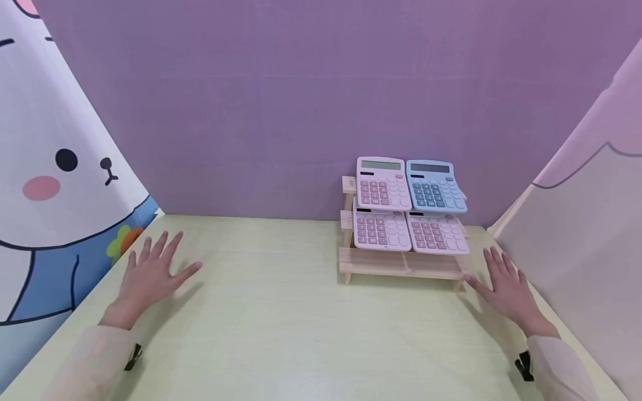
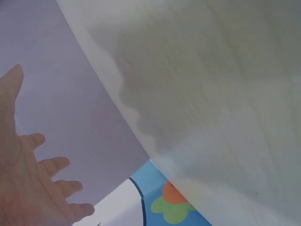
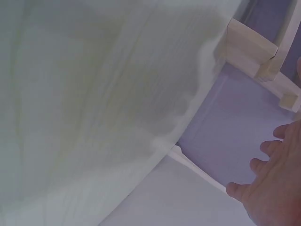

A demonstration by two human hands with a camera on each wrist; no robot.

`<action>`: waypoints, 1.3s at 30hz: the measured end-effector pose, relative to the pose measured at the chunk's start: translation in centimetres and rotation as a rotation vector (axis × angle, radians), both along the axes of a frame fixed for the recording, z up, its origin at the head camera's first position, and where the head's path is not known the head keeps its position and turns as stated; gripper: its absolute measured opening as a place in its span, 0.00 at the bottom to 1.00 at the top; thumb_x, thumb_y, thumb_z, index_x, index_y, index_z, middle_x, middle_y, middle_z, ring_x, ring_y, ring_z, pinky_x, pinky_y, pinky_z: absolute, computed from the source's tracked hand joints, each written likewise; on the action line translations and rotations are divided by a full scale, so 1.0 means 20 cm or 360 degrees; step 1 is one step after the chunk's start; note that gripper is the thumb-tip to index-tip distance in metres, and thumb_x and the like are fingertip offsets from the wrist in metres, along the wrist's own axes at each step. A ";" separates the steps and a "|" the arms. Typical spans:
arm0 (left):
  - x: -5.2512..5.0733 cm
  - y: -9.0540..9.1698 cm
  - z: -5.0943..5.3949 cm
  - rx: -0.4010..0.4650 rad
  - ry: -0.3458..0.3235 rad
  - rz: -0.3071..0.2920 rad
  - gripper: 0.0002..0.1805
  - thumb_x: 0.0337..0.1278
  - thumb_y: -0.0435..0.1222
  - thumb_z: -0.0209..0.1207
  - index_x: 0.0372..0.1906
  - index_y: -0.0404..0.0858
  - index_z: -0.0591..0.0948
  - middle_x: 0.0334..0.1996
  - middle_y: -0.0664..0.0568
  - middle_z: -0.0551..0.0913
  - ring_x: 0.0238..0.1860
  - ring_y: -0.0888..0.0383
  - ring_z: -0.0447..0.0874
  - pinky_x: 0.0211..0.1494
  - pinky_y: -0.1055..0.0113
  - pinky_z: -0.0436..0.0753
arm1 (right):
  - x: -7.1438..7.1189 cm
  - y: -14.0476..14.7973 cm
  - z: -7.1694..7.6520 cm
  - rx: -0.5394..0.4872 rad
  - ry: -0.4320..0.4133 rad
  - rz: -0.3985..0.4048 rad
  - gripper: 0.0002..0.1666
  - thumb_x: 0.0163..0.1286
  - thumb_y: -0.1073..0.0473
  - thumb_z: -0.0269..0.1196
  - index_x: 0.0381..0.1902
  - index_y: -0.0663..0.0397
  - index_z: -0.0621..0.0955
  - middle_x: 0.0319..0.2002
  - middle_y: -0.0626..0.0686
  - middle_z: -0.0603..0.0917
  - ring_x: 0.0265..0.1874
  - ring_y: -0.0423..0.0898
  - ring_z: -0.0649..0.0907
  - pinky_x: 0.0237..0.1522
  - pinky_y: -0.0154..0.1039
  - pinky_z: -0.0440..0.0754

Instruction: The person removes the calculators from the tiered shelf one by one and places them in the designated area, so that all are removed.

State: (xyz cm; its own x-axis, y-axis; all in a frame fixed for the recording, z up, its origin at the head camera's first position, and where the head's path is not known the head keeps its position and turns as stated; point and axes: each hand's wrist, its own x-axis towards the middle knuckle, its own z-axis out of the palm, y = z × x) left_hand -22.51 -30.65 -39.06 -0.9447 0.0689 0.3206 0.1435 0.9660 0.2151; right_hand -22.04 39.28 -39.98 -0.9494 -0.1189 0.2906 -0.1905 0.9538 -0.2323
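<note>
Head view, hands (image 1: 149, 278) (image 1: 511, 294) spread, calculators (image 1: 383, 185) on rack (image 1: 396, 263)

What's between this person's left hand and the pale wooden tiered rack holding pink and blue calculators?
Between the left hand and the wooden rack, the head view shows only bare, pale yellow tabletop and the hand's shadow.

Place: screened-in indoor workspace around you; home, shop or office unclear
Back: purple sheet (image 1: 251, 111) facing you
Sides: cartoon-print panel (image 1: 55, 133) on your left, pink-and-white panel (image 1: 582, 234) on your right
Furnishings: pale wood-grain table (image 1: 291, 323), stepped wooden rack (image 1: 396, 264) bearing four desk calculators (image 1: 382, 188)
</note>
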 end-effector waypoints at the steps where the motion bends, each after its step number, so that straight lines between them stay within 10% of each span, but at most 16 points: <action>1: 0.00 0.01 0.00 0.0002 0.0000 -0.0008 0.48 0.52 0.63 0.51 0.72 0.44 0.48 0.68 0.31 0.50 0.66 0.27 0.37 0.61 0.26 0.37 | 0.00 0.00 0.00 -0.0014 0.0000 0.0002 0.49 0.67 0.40 0.49 0.71 0.59 0.39 0.71 0.64 0.38 0.69 0.59 0.34 0.59 0.75 0.38; 25: -0.07 0.24 -0.01 -0.0003 0.0153 -0.0246 0.43 0.49 0.58 0.58 0.66 0.38 0.62 0.60 0.33 0.67 0.56 0.35 0.68 0.49 0.38 0.74 | -0.05 -0.05 0.03 -0.0420 -0.0042 0.0162 0.47 0.66 0.51 0.56 0.67 0.75 0.46 0.61 0.81 0.53 0.58 0.77 0.56 0.53 0.72 0.57; 39: -0.08 0.38 -0.01 0.0157 -0.0075 -0.0353 0.43 0.50 0.57 0.59 0.67 0.39 0.61 0.61 0.37 0.68 0.57 0.38 0.69 0.54 0.41 0.74 | -0.05 -0.09 0.02 -0.0590 -0.0179 0.0138 0.42 0.67 0.54 0.56 0.65 0.75 0.50 0.59 0.79 0.60 0.51 0.75 0.69 0.49 0.63 0.75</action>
State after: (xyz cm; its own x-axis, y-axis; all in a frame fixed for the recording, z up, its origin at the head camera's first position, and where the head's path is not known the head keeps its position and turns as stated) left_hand -24.14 -23.07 -39.33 -0.9240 0.2471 0.2918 0.3374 0.8860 0.3182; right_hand -23.09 37.56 -39.48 -0.9688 -0.1064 0.2238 -0.2204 0.7828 -0.5819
